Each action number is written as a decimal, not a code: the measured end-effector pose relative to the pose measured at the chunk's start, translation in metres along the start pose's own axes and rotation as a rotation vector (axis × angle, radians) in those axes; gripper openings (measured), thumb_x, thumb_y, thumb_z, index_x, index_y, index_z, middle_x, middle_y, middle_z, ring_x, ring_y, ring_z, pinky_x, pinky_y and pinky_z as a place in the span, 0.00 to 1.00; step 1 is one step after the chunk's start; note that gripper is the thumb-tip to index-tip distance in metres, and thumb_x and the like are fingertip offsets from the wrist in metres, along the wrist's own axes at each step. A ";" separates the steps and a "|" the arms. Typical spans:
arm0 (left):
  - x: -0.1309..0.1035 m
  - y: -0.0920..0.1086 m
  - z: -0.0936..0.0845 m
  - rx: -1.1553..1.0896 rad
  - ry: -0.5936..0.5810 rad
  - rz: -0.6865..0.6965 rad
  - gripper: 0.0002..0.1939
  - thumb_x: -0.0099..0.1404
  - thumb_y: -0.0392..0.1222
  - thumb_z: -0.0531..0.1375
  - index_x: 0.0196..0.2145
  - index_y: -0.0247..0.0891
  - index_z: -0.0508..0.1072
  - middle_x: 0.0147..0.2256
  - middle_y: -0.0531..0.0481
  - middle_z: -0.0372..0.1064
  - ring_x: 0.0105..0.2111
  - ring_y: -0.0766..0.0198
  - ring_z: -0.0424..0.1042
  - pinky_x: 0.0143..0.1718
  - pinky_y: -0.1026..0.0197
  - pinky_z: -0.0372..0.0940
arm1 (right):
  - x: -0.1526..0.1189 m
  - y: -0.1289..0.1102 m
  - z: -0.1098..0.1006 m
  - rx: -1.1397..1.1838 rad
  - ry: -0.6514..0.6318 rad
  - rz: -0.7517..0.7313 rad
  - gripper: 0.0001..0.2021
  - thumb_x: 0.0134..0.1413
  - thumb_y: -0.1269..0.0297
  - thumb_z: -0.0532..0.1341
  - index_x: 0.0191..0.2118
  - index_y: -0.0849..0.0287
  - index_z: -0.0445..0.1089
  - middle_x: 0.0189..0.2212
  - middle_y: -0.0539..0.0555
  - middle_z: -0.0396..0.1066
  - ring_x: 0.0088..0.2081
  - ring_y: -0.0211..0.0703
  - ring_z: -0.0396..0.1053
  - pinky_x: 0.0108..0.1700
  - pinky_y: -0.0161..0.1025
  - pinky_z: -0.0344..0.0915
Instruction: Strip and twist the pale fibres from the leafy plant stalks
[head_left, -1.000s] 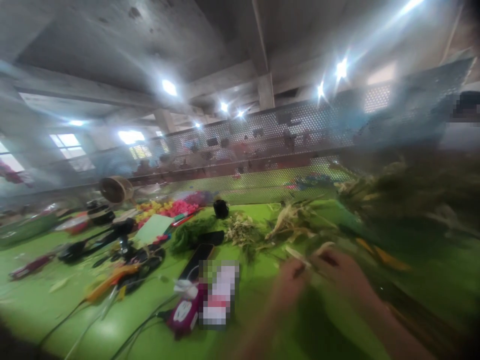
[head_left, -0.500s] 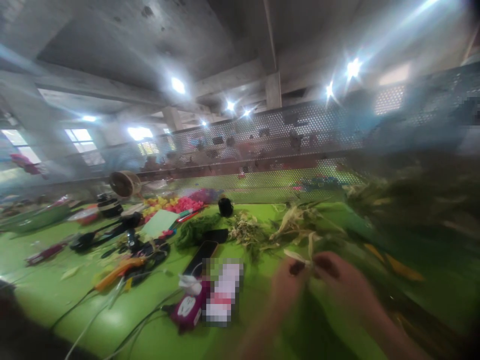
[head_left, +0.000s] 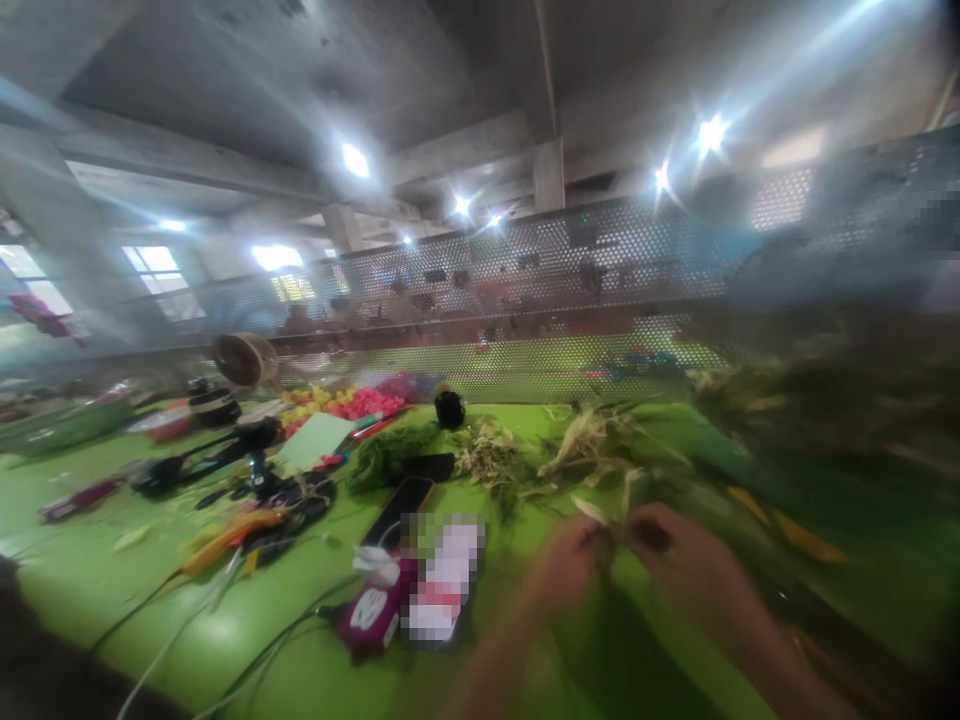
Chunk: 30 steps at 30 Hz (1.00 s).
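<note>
My left hand is closed, its fingertips pinched on a pale leaf-shaped piece whose tip sticks up past them. Close beside it, my right hand is closed too, with another narrow pale strip rising at its fingertips. Whether the two strips belong to one piece cannot be made out, as the fingers cover where they meet. Just beyond the hands lies a loose bunch of pale, dry-looking leafy stems. To its left is a smaller heap of pale leafy bits.
On the green table stand a purple tissue pack, a phone, an orange-handled corded tool, pink and yellow pieces and a small fan. A perforated screen runs behind. Dark leafy bundles fill the right.
Both hands stay nearly in place, still pinching. The pale strips between them have shifted slightly. The view has turned a little, so the table things sit slightly further left.
</note>
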<state>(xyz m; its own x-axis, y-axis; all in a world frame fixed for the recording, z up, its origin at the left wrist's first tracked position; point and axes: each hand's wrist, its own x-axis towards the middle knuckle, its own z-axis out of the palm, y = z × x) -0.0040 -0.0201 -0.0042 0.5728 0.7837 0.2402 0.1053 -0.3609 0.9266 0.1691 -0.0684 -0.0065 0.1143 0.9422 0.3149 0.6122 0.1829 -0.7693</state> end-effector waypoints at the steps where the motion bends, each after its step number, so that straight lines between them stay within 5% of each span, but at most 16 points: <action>1: -0.001 0.001 -0.001 0.001 -0.019 -0.017 0.10 0.62 0.38 0.54 0.34 0.35 0.75 0.32 0.49 0.70 0.33 0.63 0.64 0.38 0.62 0.59 | 0.000 0.000 -0.001 -0.011 -0.007 -0.008 0.07 0.48 0.58 0.59 0.31 0.53 0.72 0.29 0.50 0.77 0.30 0.45 0.72 0.33 0.37 0.64; 7: -0.002 -0.001 -0.006 0.035 -0.115 0.003 0.13 0.64 0.40 0.52 0.36 0.36 0.76 0.36 0.47 0.72 0.37 0.60 0.68 0.41 0.60 0.60 | 0.002 0.003 -0.005 -0.077 -0.023 -0.072 0.08 0.50 0.58 0.58 0.31 0.52 0.74 0.28 0.50 0.76 0.29 0.44 0.71 0.32 0.37 0.64; 19: 0.001 -0.016 0.008 0.019 0.030 -0.043 0.13 0.63 0.41 0.52 0.39 0.36 0.74 0.38 0.46 0.72 0.38 0.59 0.68 0.43 0.58 0.62 | -0.004 -0.001 0.001 -0.143 -0.015 -0.130 0.08 0.52 0.60 0.58 0.37 0.54 0.71 0.34 0.53 0.74 0.33 0.45 0.71 0.36 0.37 0.65; 30: 0.000 -0.016 0.012 0.049 -0.014 -0.055 0.12 0.61 0.39 0.52 0.38 0.36 0.73 0.36 0.48 0.72 0.35 0.61 0.67 0.42 0.59 0.62 | -0.011 0.004 0.007 -0.433 0.107 -0.280 0.08 0.56 0.58 0.56 0.35 0.53 0.71 0.30 0.52 0.74 0.31 0.44 0.71 0.31 0.37 0.62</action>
<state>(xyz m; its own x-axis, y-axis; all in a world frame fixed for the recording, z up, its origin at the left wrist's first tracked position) 0.0043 -0.0205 -0.0229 0.5761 0.7963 0.1847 0.1767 -0.3419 0.9230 0.1647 -0.0762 -0.0172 -0.0343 0.8360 0.5477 0.8953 0.2692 -0.3548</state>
